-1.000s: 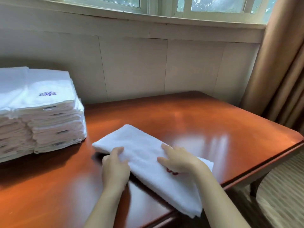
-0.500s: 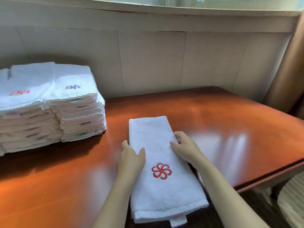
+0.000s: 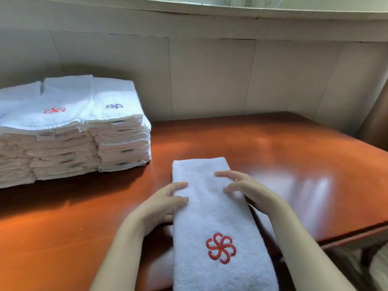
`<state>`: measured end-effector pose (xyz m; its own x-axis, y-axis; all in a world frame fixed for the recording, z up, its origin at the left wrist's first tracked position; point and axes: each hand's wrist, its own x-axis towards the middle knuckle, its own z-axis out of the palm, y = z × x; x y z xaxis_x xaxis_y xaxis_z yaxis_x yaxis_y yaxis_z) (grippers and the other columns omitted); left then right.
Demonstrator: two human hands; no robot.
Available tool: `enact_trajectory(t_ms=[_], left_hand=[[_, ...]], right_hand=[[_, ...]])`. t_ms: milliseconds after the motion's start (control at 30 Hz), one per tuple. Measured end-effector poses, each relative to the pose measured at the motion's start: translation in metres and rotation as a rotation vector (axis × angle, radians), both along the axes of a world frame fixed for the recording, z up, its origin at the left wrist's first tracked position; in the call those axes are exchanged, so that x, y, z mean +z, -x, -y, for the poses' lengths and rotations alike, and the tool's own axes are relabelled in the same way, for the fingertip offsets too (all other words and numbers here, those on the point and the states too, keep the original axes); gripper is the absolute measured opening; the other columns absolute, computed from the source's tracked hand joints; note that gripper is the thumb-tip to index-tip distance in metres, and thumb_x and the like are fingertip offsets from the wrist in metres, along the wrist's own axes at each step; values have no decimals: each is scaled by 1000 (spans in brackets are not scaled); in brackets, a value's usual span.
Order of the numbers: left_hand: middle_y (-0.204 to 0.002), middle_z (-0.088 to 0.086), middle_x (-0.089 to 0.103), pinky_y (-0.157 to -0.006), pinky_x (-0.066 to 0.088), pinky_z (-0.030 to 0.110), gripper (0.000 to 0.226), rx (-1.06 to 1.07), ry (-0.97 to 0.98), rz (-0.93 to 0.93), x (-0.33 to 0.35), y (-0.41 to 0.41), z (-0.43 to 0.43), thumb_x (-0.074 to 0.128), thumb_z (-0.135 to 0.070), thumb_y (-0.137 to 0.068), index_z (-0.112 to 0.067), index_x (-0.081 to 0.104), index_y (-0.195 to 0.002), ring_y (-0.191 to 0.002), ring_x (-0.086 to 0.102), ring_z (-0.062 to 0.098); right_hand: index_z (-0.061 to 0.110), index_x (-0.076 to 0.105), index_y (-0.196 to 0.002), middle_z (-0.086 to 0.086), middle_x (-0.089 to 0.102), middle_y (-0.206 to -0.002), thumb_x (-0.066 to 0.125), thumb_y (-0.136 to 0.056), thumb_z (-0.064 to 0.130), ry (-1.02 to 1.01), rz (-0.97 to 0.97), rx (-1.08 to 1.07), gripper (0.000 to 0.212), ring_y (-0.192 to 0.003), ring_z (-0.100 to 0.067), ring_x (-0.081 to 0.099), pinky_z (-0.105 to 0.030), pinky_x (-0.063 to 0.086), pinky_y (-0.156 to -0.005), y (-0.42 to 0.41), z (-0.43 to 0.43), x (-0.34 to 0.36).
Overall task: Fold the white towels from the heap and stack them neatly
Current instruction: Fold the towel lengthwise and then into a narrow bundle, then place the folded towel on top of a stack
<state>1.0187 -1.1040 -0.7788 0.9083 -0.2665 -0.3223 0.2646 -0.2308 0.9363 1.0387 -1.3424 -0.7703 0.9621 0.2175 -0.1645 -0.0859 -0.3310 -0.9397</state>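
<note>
Both hands lie flat on the towel (image 3: 212, 217), fingers straight and closed on nothing. The left hand (image 3: 159, 208) rests its fingertips on the left long edge. The right hand (image 3: 247, 187) reaches in across the right edge. Both sit on the towel's far half.

Change noted: a second ago the towel lay slantwise on the table (image 3: 283, 156), with the right hand covering most of its mark. Half a second ago it had been squared up lengthwise, with one hand at each long edge. The hands have since slid inward onto the top face. The towel keeps its lengthwise lie, a narrow strip running from mid-table toward the person, its near end out of view.

Assessment: the long folds appear done and the strip aligned. The hand placement suggests smoothing, or setting a line for a crosswise fold. That fold still seems needed before the towel matches the stacks (image 3: 119, 141), which stand well apart at the left.

Markings: a red pinwheel emblem (image 3: 220, 247) is stitched on the towel's near half. The stack tops carry a red one (image 3: 55, 110) and a blue one (image 3: 114, 106). Small tags (image 3: 128, 151) show along the folded edges, but their print is too small to read. No legible writing anywhere.
</note>
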Motion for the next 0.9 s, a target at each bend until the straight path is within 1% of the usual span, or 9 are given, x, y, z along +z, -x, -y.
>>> enact_trajectory(t_ms=[67, 167, 333, 433, 467, 567, 667, 800, 900], left_hand=[[-103, 4, 65, -77, 57, 30, 47, 16, 108, -4, -4, 2, -6, 57, 4, -89, -22, 54, -128, -84, 69, 15], [-100, 3, 67, -69, 57, 28, 54, 9, 128, 14, 1, 4, -10, 56, 11, -84, -22, 56, -126, -82, 69, 13], [-91, -1, 68, -69, 54, 24, 67, 160, 279, 106, 25, 17, -27, 55, -2, -56, -20, 64, -121, -76, 65, 11], [-121, 2, 64, -99, 46, 35, 69, 256, 350, 204, 52, 27, -49, 49, -4, -52, -18, 67, -117, -107, 62, 18], [-122, -1, 65, -102, 44, 34, 70, 264, 335, 247, 64, 30, -58, 47, -4, -52, -19, 68, -117, -111, 61, 15], [-105, -24, 69, -79, 48, 6, 69, 255, 233, 407, 102, 36, -95, 46, -6, -53, -25, 67, -117, -94, 60, -13], [-119, -28, 62, -73, 45, 3, 67, 261, 168, 521, 141, 40, -139, 49, -8, -57, -31, 66, -118, -105, 50, -23], [-120, -20, 61, -72, 49, 7, 68, 360, 186, 649, 189, 15, -203, 52, -8, -61, -26, 61, -126, -96, 61, -12], [-109, 0, 66, -74, 56, 28, 65, 477, 306, 708, 228, -32, -247, 58, -2, -78, -16, 43, -140, -93, 66, 16]], right_hand=[[37, 61, -119, 18, 51, -130, 59, -69, 4, -18, -28, 54, 60, -121, -6, 49, -28, 43, -99, 2, 2, 3], [37, 57, -124, 10, 54, -128, 50, -78, -13, -53, -54, 108, 68, -108, -11, 61, -23, 52, -81, 4, -4, 6], [34, 60, -123, 8, 60, -127, 54, -74, -19, -216, 68, 106, 73, -107, -12, 64, -25, 54, -87, 11, -29, 28], [39, 64, -118, 11, 65, -121, 64, -63, -12, -384, 137, 119, 75, -105, -19, 66, -31, 57, -82, 19, -55, 47], [41, 65, -116, 11, 66, -119, 64, -64, -15, -423, 159, 125, 77, -103, -22, 67, -32, 58, -81, 19, -65, 55], [41, 66, -116, 8, 66, -122, 62, -66, -21, -510, 214, 183, 80, -100, -26, 68, -33, 57, -78, 12, -100, 88], [41, 63, -120, 12, 63, -126, 62, -66, -21, -542, 265, 303, 82, -104, -25, 67, -34, 56, -80, -6, -144, 127], [45, 62, -120, 19, 59, -129, 55, -68, -21, -467, 372, 366, 84, -92, -18, 63, -25, 54, -70, -55, -219, 183], [39, 63, -120, 15, 56, -132, 47, -68, -22, -471, 479, 318, 82, -93, -17, 60, -22, 50, -71, -117, -283, 224]])
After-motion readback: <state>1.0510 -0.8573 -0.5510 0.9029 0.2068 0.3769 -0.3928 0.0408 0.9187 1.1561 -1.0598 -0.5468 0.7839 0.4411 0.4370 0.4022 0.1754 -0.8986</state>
